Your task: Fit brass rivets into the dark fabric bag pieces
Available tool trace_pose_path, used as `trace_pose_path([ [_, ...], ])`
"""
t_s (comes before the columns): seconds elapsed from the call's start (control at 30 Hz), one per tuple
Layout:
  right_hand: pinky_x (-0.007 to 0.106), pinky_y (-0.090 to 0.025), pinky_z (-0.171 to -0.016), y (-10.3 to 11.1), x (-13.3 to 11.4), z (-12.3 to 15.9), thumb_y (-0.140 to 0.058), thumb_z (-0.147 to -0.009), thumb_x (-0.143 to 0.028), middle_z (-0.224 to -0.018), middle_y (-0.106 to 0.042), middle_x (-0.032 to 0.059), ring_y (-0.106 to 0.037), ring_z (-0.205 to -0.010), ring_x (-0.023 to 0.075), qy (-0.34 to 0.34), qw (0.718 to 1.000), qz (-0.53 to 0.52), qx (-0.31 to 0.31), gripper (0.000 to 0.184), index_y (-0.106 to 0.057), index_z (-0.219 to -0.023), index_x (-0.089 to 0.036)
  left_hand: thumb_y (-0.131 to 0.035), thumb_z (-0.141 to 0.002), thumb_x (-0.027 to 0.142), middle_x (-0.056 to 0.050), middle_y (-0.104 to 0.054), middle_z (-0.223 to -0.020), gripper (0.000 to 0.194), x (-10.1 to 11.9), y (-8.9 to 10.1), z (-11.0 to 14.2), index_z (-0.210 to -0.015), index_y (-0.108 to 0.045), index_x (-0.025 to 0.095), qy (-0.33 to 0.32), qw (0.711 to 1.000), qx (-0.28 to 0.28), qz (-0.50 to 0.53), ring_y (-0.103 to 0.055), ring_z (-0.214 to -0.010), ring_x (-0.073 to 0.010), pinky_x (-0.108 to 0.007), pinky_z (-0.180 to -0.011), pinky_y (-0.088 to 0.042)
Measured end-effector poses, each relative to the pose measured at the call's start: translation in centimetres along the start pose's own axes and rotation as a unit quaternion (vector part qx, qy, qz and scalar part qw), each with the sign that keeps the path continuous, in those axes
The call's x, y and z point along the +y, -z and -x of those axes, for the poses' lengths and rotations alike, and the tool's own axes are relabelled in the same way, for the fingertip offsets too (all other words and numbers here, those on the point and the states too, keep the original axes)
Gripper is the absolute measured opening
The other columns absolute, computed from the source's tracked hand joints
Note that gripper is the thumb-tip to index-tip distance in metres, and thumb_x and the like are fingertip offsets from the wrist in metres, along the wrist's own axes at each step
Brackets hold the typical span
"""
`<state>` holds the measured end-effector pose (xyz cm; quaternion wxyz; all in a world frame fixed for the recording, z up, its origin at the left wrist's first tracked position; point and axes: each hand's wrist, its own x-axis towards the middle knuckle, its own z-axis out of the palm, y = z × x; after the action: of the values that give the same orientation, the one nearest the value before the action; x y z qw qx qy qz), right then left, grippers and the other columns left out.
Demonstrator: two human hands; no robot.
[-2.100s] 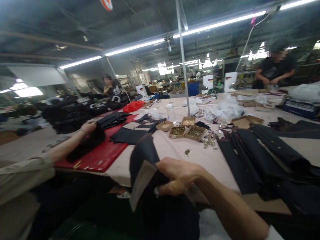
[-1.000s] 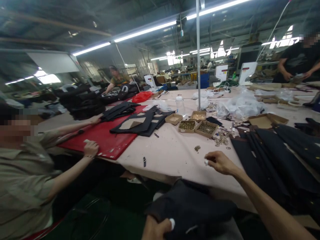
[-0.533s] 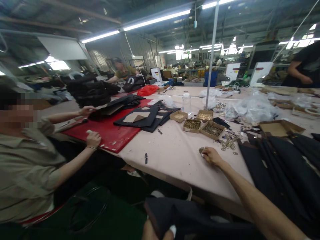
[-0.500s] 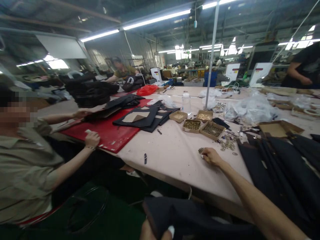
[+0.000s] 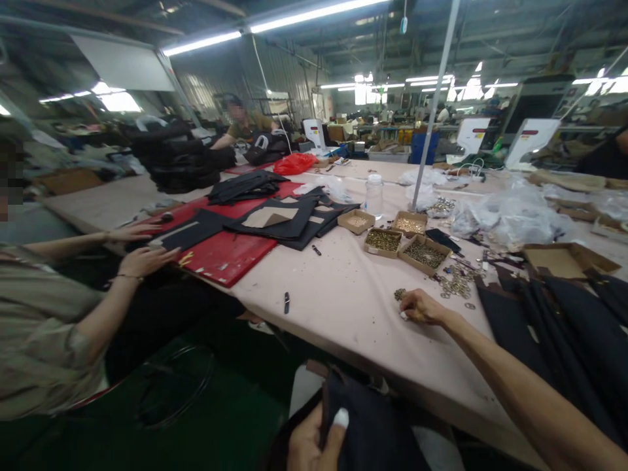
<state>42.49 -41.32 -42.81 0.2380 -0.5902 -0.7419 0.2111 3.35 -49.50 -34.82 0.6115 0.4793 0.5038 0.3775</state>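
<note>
Low in front of me, my left hand [image 5: 316, 441] is closed on the edge of a dark fabric panel [image 5: 370, 418], its thumb lying on top with a white covering on the tip. My right hand [image 5: 420, 307] reaches out to the table, fingers pinched together beside a small heap of metal fasteners [image 5: 399, 294]. White also covers one of its fingertips. Whatever is between those fingers is too small to make out. Behind the heap stand cardboard boxes of small metal pieces, among them a darker-filled box [image 5: 424, 256] and a brass-coloured one [image 5: 383, 243].
Dark panels [image 5: 520, 327] lie on the right, near loose metal rings [image 5: 456, 284]. A metal pole [image 5: 434, 111] rises behind the boxes, near a clear bottle [image 5: 373, 197]. At left, a co-worker's hands [image 5: 147, 258] rest on a dark panel over a red board [image 5: 230, 261].
My left hand has lifted the dark panel slightly, and more of it shows. My right hand stays by the heap. The co-worker's hands now press a panel flat on the red board.
</note>
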Motion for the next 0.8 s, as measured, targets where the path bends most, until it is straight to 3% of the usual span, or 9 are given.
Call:
trace_pose_path([
  [0.13, 0.032, -0.043, -0.078, -1.2, 0.8, 1.6, -0.055, -0.083, -0.019, -0.084, -0.066, 0.0079, -0.059, -0.081, 0.0218, 0.0, 1.0, -0.018, -0.006, 0.014, -0.068, -0.08, -0.018, -0.078, -0.084, 0.051, -0.012, -0.075, -0.097, 0.046, -0.6, 0.6, 1.0, -0.105, -0.08, 0.01, 0.029, 0.998, -0.055, -0.015, -0.068, -0.093, -0.0302, -0.038, -0.087, -0.055],
  [0.27, 0.035, -0.042, -0.076, -3.6, 0.3, 3.3, -0.054, -0.09, -0.026, -0.087, -0.064, 0.0105, -0.058, -0.08, 0.0231, -0.042, 0.997, 0.042, 0.04, 0.012, -0.064, -0.09, -0.019, -0.075, -0.088, 0.044, -0.011, -0.073, -0.091, 0.039, -1.9, 0.9, 2.1, -0.101, -0.08, 0.008, 0.021, 0.998, -0.038, 0.04, -0.063, -0.084, -0.0235, -0.032, -0.078, -0.051],
  [0.37, 0.034, -0.043, -0.072, -5.0, -5.4, 4.7, -0.054, -0.097, -0.03, -0.083, -0.061, 0.0062, -0.057, -0.074, 0.0213, -0.015, 0.996, -0.021, 0.086, 0.011, -0.059, -0.093, -0.021, -0.074, -0.089, 0.036, -0.011, -0.073, -0.095, 0.033, -2.3, 1.0, 2.6, -0.107, -0.08, 0.009, 0.018, 0.996, -0.035, 0.085, -0.063, -0.087, -0.0227, -0.032, -0.08, -0.05],
  [0.5, 0.031, -0.044, -0.07, -6.8, -16.3, 6.6, -0.05, -0.104, -0.03, -0.087, -0.059, 0.0034, -0.056, -0.076, 0.0191, 0.051, 0.978, -0.187, 0.074, 0.012, -0.057, -0.097, -0.023, -0.077, -0.085, 0.026, -0.011, -0.074, -0.098, 0.032, -1.7, 1.2, 3.1, -0.114, -0.079, 0.012, 0.026, 0.983, -0.069, 0.169, -0.066, -0.089, -0.0222, -0.033, -0.089, -0.05],
  [0.57, 0.031, -0.043, -0.069, -8.0, -20.1, 7.0, -0.048, -0.105, -0.029, -0.088, -0.057, 0.003, -0.055, -0.076, 0.0187, 0.061, 0.968, -0.232, 0.074, 0.013, -0.056, -0.096, -0.023, -0.078, -0.083, 0.026, -0.011, -0.074, -0.098, 0.034, -1.3, 1.3, 3.2, -0.114, -0.079, 0.012, 0.049, 0.975, -0.089, 0.199, -0.067, -0.088, -0.0221, -0.032, -0.086, -0.051],
  [0.7, 0.033, -0.045, -0.072, -10.3, -23.2, 7.1, -0.047, -0.105, -0.022, -0.091, -0.055, 0.0039, -0.055, -0.08, 0.0198, 0.083, 0.962, -0.229, 0.121, 0.009, -0.054, -0.1, -0.023, -0.083, -0.078, 0.03, -0.012, -0.073, -0.102, 0.04, -0.9, 1.7, 3.0, -0.112, -0.078, 0.011, 0.07, 0.973, -0.096, 0.197, -0.065, -0.091, -0.0226, -0.031, -0.084, -0.05],
  [0.8, 0.034, -0.045, -0.074, -11.4, -23.9, 7.4, -0.049, -0.103, -0.016, -0.094, -0.055, 0.0047, -0.055, -0.082, 0.0203, 0.104, 0.963, -0.201, 0.147, 0.009, -0.054, -0.106, -0.023, -0.085, -0.078, 0.034, -0.007, -0.068, -0.088, 0.029, -1.4, 2.0, 2.8, -0.09, -0.077, 0.009, 0.029, 0.992, -0.045, 0.117, -0.057, -0.081, -0.0173, -0.027, -0.076, -0.045],
])
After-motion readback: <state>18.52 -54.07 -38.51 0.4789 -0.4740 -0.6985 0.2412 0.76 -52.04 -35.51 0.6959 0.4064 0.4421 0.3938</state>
